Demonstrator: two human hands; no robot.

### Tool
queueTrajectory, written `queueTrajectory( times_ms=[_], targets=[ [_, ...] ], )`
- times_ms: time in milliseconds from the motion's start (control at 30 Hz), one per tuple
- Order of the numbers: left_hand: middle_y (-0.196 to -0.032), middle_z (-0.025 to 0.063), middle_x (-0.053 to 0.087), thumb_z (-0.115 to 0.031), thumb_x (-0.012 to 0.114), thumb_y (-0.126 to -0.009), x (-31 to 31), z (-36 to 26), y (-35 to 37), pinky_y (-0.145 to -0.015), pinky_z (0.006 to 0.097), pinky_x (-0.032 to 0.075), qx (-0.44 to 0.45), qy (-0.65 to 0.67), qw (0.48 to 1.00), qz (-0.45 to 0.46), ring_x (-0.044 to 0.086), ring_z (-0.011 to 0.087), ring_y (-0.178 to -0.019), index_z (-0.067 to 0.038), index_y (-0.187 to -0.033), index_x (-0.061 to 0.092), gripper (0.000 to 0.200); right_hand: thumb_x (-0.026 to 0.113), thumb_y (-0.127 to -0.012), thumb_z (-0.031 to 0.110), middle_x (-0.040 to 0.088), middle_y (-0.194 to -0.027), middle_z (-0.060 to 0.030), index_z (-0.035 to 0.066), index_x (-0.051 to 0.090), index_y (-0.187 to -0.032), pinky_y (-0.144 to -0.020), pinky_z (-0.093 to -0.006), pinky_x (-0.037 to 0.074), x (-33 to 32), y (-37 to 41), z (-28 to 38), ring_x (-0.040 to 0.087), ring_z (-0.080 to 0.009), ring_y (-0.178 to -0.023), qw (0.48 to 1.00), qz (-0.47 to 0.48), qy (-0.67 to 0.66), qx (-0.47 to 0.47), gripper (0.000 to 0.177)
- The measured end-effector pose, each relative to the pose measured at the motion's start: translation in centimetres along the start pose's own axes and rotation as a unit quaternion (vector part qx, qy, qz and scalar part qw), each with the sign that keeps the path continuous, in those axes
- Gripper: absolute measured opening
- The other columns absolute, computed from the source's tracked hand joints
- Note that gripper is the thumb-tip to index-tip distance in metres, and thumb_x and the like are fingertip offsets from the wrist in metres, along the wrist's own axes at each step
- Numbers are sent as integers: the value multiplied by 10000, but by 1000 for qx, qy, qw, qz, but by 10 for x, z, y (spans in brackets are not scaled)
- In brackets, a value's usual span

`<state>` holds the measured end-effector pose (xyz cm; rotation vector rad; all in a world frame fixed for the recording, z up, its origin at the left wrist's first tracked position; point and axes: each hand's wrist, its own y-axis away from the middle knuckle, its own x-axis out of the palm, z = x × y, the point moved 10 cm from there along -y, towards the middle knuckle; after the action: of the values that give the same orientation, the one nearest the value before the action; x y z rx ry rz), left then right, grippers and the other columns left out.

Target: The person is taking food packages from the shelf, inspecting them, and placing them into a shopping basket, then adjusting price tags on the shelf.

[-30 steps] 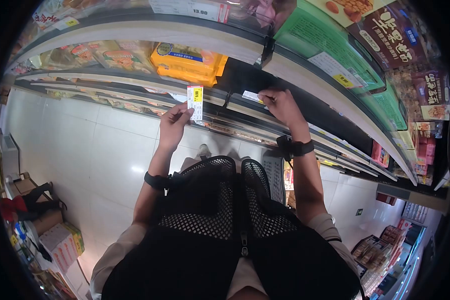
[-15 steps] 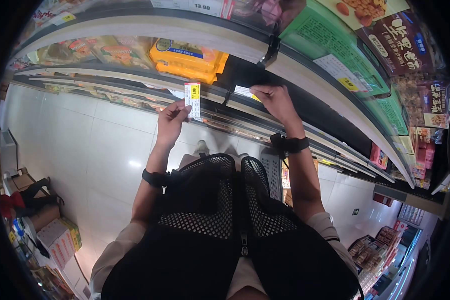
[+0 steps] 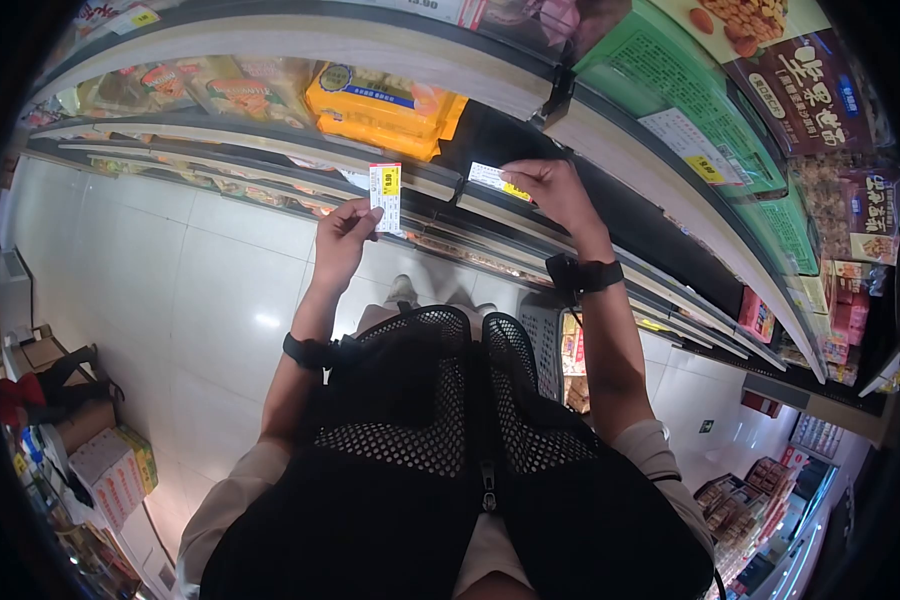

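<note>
While a white-and-yellow paper price tag (image 3: 386, 195) stays pinched by the left hand (image 3: 342, 243) fingers, a small white label (image 3: 490, 177) is kept gripped at the grey shelf edge (image 3: 250, 149) by the right hand (image 3: 555, 190) fingers, barely shifted.

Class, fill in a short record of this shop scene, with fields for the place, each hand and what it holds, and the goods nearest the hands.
place: shop aisle with a white tiled floor
left hand: pinches an upright price tag, held up in front of the shelf edge
right hand: pinches a second tag at the shelf edge
nearest goods: yellow packs on the shelf just above both tags
</note>
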<state>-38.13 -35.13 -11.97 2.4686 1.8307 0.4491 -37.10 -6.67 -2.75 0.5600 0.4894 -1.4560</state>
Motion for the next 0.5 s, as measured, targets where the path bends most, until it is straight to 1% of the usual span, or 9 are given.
queueTrajectory(
  times_ms=[33,67,100,167,233,300,367,433,500],
  targets=[
    [-852,29,678,-92,622,-918,0,-1,0,-664,242,472,-1,3,1000,-5,582,83,-720,-8,-1026,666,144,659,-882,155,727,-930,-104,47,713,-1020,-769,-266,510,-3,-3,-2,676,-148,-792,1000,0,0,1,184],
    [-819,21,667,-85,631,-910,0,-1,0,-641,230,460,-1,6,1000,-9,566,78,-678,-7,-1024,663,142,661,-884,160,725,-912,-94,44,709,-1027,-767,-262,504,2,-6,-6,661,-130,-786,999,38,-3,8,190],
    [-819,21,667,-85,631,-910,1,0,0,-641,230,460,-1,6,1000,-9,566,78,-678,-7,-1024,663,142,663,-886,165,724,-894,-84,42,706,-1034,-765,-258,498,7,-10,-10,646,-111,-781,997,76,-7,15,197],
    [-819,19,667,-87,633,-910,0,2,0,-639,229,460,-5,0,1000,-15,563,76,-673,-8,-1023,663,142,677,-879,177,720,-883,-71,44,703,-1040,-760,-259,492,9,-14,-19,631,-104,-777,995,91,-22,15,211],
    [-823,19,670,-86,633,-910,-1,4,-1,-639,229,460,-5,2,1000,-14,563,75,-673,-8,-1022,663,140,689,-869,184,721,-888,-71,48,706,-1037,-756,-258,491,13,-14,-16,629,-97,-782,992,126,-15,15,217],
    [-827,20,672,-86,632,-910,-3,5,-2,-640,228,460,-5,5,1000,-15,562,74,-673,-9,-1020,664,138,691,-863,177,722,-876,-68,49,712,-1024,-751,-255,491,13,-14,-19,628,-94,-772,992,119,-23,25,207],
    [-884,25,688,-104,611,-928,-2,6,-2,-685,248,485,-9,-8,1000,-2,595,78,-767,-19,-1018,674,138,693,-856,170,722,-865,-64,50,719,-1011,-745,-252,492,14,-11,-21,626,-91,-763,993,113,-30,36,197],
    [-882,23,686,-104,612,-928,-3,5,-1,-685,248,486,-8,-4,1000,-1,593,77,-767,-20,-1016,675,137,684,-844,140,721,-840,-73,47,730,-977,-727,-253,498,9,-7,-24,623,-90,-736,995,80,-19,57,168],
    [-879,21,684,-105,612,-928,-3,4,-1,-684,248,486,-7,-1,1000,-1,592,76,-767,-21,-1015,676,136,682,-838,130,722,-839,-79,46,734,-965,-721,-257,505,10,-4,-29,630,-93,-734,997,69,-20,42,161]
  ],
)
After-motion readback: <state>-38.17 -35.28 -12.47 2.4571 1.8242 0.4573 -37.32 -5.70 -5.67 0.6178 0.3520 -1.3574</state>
